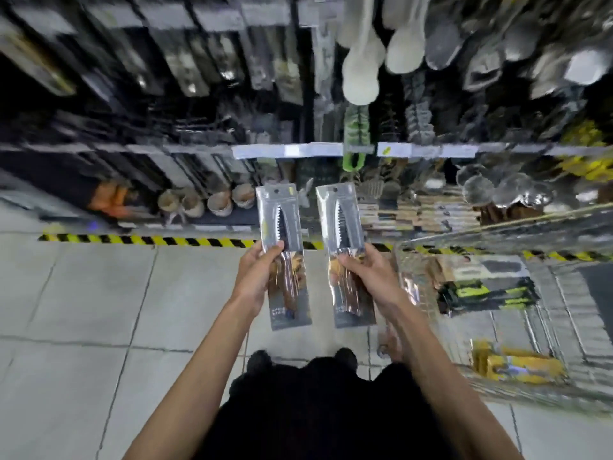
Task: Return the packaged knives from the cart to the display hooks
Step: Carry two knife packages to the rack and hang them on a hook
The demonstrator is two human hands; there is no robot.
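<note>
I hold two packaged knives upright in front of me, side by side, blades pointing up. My left hand (257, 277) grips the left knife pack (282, 224), a serrated blade with a brown handle in clear wrapping. My right hand (371, 277) grips the right knife pack (340, 220) of the same kind. The wire cart (497, 227) stands at my right with more packaged goods (487, 287) inside. Rows of hanging knife packs on the display hooks (185, 61) fill the upper left, blurred.
White and metal ladles (361, 68) hang at the upper right. A shelf rail with price tags (288, 151) runs across the middle. Yellow-black tape (149, 241) marks the tiled floor below the shelving. Small baskets (219, 202) sit on the bottom shelf.
</note>
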